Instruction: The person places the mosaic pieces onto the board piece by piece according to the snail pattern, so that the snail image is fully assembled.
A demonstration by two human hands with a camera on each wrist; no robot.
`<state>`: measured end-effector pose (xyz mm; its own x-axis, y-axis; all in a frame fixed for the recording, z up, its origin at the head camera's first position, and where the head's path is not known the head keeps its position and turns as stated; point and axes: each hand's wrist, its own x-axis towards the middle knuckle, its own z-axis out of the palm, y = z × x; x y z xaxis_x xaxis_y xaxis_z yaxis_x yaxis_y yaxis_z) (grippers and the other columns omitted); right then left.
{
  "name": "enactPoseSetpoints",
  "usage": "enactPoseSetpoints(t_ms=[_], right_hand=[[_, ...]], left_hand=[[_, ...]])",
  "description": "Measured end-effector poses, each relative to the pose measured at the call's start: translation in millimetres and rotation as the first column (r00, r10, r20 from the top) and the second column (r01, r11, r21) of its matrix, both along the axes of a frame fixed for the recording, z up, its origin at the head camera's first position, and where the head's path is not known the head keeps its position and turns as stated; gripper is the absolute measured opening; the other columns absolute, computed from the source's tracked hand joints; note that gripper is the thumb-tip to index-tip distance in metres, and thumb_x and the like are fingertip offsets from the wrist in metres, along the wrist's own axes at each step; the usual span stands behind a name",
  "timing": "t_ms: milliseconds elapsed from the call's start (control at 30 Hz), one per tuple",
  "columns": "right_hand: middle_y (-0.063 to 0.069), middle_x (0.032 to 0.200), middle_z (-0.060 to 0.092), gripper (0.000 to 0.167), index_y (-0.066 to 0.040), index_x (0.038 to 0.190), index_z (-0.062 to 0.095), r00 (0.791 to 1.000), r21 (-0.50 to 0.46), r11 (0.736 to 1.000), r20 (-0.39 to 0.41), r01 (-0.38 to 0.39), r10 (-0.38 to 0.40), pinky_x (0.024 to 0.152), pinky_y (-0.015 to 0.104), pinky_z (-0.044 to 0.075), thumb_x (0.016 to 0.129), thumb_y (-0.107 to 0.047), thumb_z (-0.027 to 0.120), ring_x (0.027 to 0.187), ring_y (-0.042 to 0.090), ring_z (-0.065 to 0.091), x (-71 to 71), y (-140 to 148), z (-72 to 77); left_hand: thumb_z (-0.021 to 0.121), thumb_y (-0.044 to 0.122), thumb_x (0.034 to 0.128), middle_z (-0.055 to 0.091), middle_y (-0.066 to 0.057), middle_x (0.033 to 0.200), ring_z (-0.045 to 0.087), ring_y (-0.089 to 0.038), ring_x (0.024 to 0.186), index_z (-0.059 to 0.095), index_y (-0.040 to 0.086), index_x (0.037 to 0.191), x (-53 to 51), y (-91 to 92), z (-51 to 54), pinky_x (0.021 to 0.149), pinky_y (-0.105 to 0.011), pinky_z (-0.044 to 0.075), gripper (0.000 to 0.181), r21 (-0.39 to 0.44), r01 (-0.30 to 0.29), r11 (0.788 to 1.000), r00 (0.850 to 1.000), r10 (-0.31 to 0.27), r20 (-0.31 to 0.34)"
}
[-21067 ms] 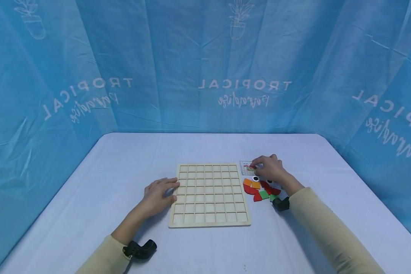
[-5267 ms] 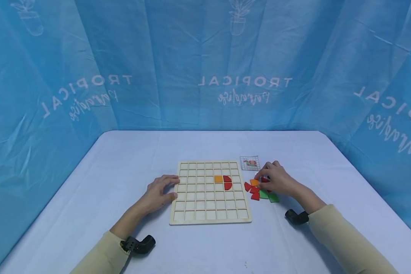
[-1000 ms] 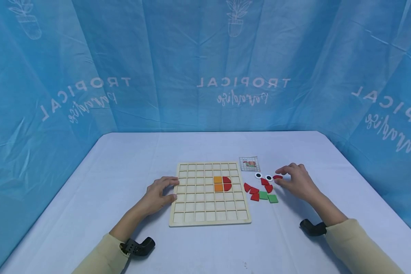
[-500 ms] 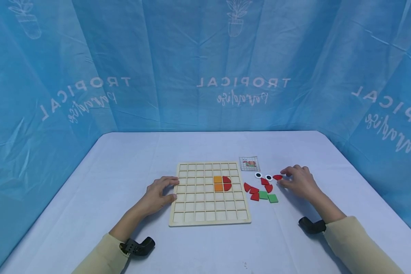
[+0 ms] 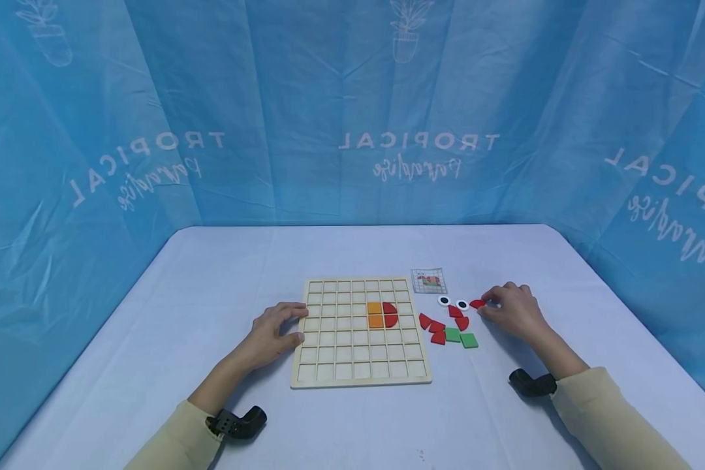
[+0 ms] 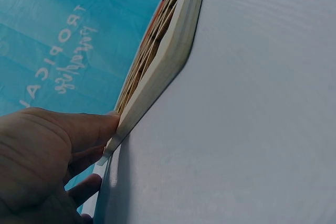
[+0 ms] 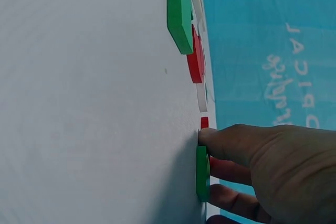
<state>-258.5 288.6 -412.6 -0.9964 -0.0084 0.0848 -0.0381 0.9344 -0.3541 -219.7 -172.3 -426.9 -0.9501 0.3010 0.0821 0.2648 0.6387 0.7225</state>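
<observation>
My left hand [image 5: 273,333] rests at the left edge of a pale wooden grid board [image 5: 323,373]. Its thumb and index fingertip touch the rim, the fingers relaxed. Two orange squares [image 5: 375,314] and two red quarter-circles [image 5: 390,314] lie in the board's cells. To the right, the right hand [image 5: 514,312] pinches the edge of a red quarter-circle piece [image 5: 477,303], which lies flat on the table. The thumb covers part of that piece in the right wrist view. A green piece [image 7: 202,174] lies by the right fingers, hidden in the head view.
Two white eye discs [image 5: 461,305], several red quarter-circles [image 5: 438,338] and two green squares [image 5: 469,341] lie loose between board and right hand. A printed picture card [image 5: 429,281] lies behind them. Blue curtains [image 5: 352,163] surround the white table [image 5: 235,267].
Earlier the board held no pieces; now it has two orange and two red ones. Over the last second my right hand shifted slightly right and its fingertips drew together. The left hand stayed put.
</observation>
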Motion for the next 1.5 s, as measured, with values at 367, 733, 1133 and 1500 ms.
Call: enactPoseSetpoints(t_ms=[367,733,1133,1500], right_hand=[[0.022,0.111,0.056,0.038,-0.003,0.110,0.066,0.999,-0.052,0.999,-0.049,-0.015,0.013,0.075,0.046,0.048,0.076,-0.019,0.075,0.106,0.038,0.043,4.0,-8.5,10.1],[0.011,0.106,0.061,0.033,-0.011,0.105,0.070,0.980,-0.049,0.985,-0.114,-0.167,0.160,0.077,0.040,0.050,0.075,-0.021,0.078,0.101,0.026,0.047,17.4,-76.4,27.2],[0.002,0.100,0.063,0.025,-0.017,0.101,0.071,0.929,-0.025,0.939,-0.156,-0.343,0.335,0.080,0.039,0.045,0.077,-0.024,0.076,0.100,0.020,0.048,8.6,-153.8,38.0],[0.000,0.098,0.063,0.022,-0.017,0.101,0.071,0.899,-0.014,0.901,-0.071,-0.433,0.431,0.080,0.034,0.043,0.081,-0.025,0.072,0.095,0.018,0.048,-19.2,-192.5,32.8]], left_hand=[[0.065,0.014,0.0868,0.044,-0.008,0.144,0.028,-0.037,0.138,0.056,0.007,0.127,-0.1,0.9,0.1,0.111,-0.061,0.006,0.042,-0.008,-0.015,1.000,1.000,0.015,0.005],[0.065,0.014,0.0863,0.045,-0.008,0.143,0.029,-0.036,0.137,0.056,0.007,0.127,-0.2,0.8,-0.1,0.111,-0.061,0.008,0.042,-0.006,-0.015,1.000,1.000,0.015,-0.004],[0.065,0.013,0.0863,0.045,-0.009,0.143,0.028,-0.037,0.138,0.056,0.007,0.127,-0.3,0.8,0.4,0.110,-0.061,0.007,0.042,0.003,-0.002,1.000,1.000,0.002,-0.011],[0.065,0.013,0.0863,0.044,-0.009,0.143,0.028,-0.037,0.137,0.056,0.005,0.127,0.5,0.8,2.9,0.110,-0.061,0.008,0.043,0.005,0.000,1.000,1.000,0.000,-0.003]])
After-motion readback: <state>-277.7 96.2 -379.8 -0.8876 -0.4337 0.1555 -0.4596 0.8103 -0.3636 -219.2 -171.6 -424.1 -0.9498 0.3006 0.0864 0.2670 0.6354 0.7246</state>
